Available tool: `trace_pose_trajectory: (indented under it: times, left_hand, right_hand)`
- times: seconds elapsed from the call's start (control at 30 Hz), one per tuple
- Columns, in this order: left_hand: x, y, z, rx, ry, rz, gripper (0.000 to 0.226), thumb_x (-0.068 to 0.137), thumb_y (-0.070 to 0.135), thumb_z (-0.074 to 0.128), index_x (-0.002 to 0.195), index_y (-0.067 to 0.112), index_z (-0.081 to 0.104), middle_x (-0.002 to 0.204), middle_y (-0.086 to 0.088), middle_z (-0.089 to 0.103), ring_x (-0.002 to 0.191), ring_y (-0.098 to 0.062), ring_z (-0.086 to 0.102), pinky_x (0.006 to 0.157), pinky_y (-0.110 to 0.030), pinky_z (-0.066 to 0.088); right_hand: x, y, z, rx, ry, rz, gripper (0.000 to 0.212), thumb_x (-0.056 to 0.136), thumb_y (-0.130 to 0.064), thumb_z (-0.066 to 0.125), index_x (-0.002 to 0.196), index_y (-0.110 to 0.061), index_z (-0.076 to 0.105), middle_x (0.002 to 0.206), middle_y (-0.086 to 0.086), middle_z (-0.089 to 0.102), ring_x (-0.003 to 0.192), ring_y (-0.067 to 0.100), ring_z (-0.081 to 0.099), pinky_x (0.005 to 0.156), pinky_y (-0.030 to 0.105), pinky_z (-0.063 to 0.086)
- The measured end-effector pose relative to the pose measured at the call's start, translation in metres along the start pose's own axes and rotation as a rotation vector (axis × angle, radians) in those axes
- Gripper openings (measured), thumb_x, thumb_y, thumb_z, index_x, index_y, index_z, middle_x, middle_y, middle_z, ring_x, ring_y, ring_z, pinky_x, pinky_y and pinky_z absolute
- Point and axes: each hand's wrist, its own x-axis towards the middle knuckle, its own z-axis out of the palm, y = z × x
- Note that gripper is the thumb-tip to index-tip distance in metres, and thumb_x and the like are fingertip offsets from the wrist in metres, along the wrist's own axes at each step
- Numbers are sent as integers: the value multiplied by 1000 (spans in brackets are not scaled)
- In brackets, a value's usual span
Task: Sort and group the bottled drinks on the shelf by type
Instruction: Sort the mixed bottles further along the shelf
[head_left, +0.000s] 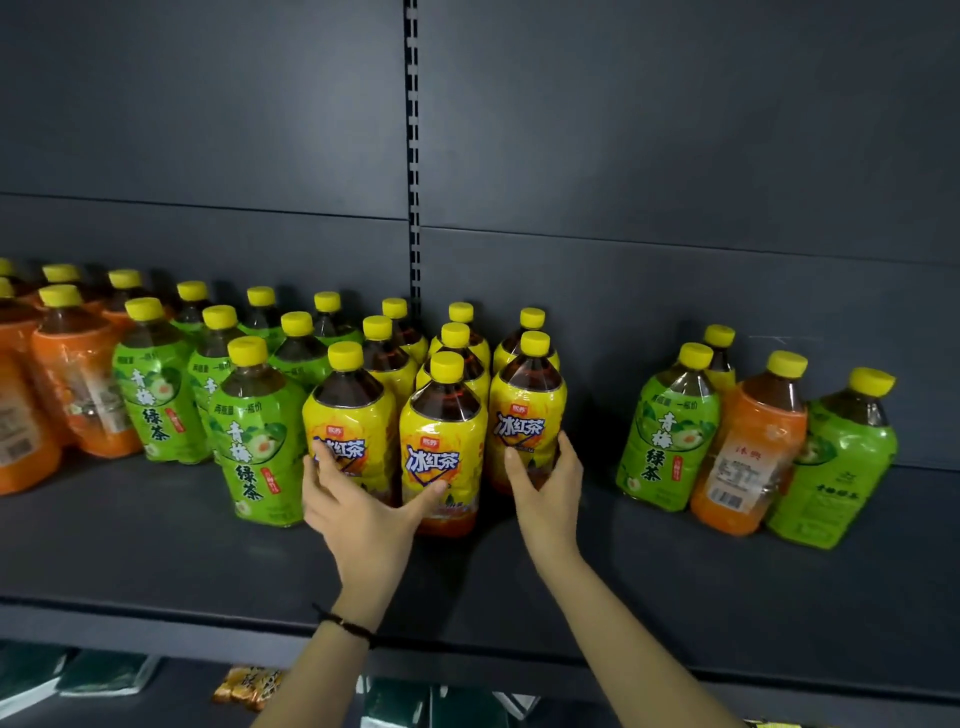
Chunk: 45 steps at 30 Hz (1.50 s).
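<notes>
Dozens of clear plastic bottles of dark tea, each with a ribbed yellow screw cap and a glossy shrink-wrap label, stand on a wide matte dark-grey metal shelf (156, 545). Behind it are a flat grey back panel (675, 130) and a slotted black upright (413, 156). At the far left are the orange-labelled bottles (78, 395). Right of them, rows of green-labelled bottles (257, 441) run from near to far. In the middle the yellow-labelled bottles (457, 364) stand in three tight files. Well apart to the right is a mixed cluster packed shoulder to shoulder: a green bottle (667, 441), an orange bottle (753, 452) and a second green bottle (836, 467). The left hand (358, 509) is spread wide and unclenched. Its fingertips lie on the left flank of the front-left yellow bottle (348, 410), and its thumb stretches across to the label of the front-middle yellow bottle (439, 447). The right hand (545, 483) grasps the front-right yellow bottle (524, 410) low down, thumb on its near face and fingers curled round its right side. A thin black cord bracelet (345, 623) circles the left wrist. Below the shelf edge lies a crinkled orange snack packet (249, 686).
</notes>
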Motion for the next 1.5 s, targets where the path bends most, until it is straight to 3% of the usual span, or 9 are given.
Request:
trace_pose_trajectory:
  times: [0.07,0.17,0.37,0.5,0.7,0.83,0.97,1.2,1.5]
  left_hand:
    - [2,-9,-9,-54,7,40,122,47,53,82,143,-1,29,139,-27,38,127,-43,36,102,-57,33]
    - [11,-23,-24,-139,-19,60,98,62,35,85,141,8,33,138,-19,40,129,-33,35,106,-52,34]
    - [29,-28,-38,-174,-77,-45,74,73,42,76,134,32,36,134,-9,44,119,-28,49,90,-50,47]
    - [29,-32,-42,-140,-122,-71,73,75,47,73,134,37,33,138,-8,41,124,-30,46,92,-55,44]
    - [25,-40,-52,-190,-233,-14,72,80,24,74,140,23,34,137,-11,41,127,-25,39,98,-48,38]
    - [2,-42,-52,18,-248,-125,42,81,33,70,117,18,54,123,-12,49,109,-36,52,89,-49,44]
    - [-32,-39,-36,146,-376,119,14,77,36,72,83,31,60,87,6,64,89,-25,62,78,-41,48]
    - [-73,27,37,53,-568,309,17,80,39,69,91,34,57,93,13,60,92,-13,61,76,-34,50]
    - [-78,120,133,-392,-558,57,51,82,29,71,127,23,47,124,0,53,111,-19,51,90,-32,43]
  right_hand:
    - [-17,-3,2,22,27,-52,58,82,-38,70,132,-24,44,132,-2,41,117,11,47,87,18,43]
    - [-33,-7,15,44,-160,-93,58,80,-46,69,131,-36,43,135,-8,44,119,8,50,94,30,50]
    - [-38,-11,38,-3,-177,-63,55,82,-51,64,131,-40,41,134,-13,50,123,8,48,100,42,48]
    - [-43,-16,43,-29,-179,-43,52,85,-47,63,131,-36,42,136,-11,48,124,9,47,101,39,47]
    - [-45,-17,30,0,-245,-7,46,88,-30,65,131,-27,49,126,-12,53,115,6,51,94,24,46]
    - [-42,-5,-7,-52,-237,11,15,89,-13,62,101,-21,66,91,-10,64,86,2,60,72,14,47]
    - [-36,19,-63,-203,-263,3,14,88,-13,64,94,-26,62,81,-9,63,75,-1,60,68,12,47]
    - [-11,43,-179,-398,-247,-49,19,86,-22,69,102,-30,61,100,-11,63,93,3,60,77,12,48]
    - [49,61,-320,-337,87,-59,32,81,-16,73,106,-23,55,100,-5,64,91,13,62,77,24,51]
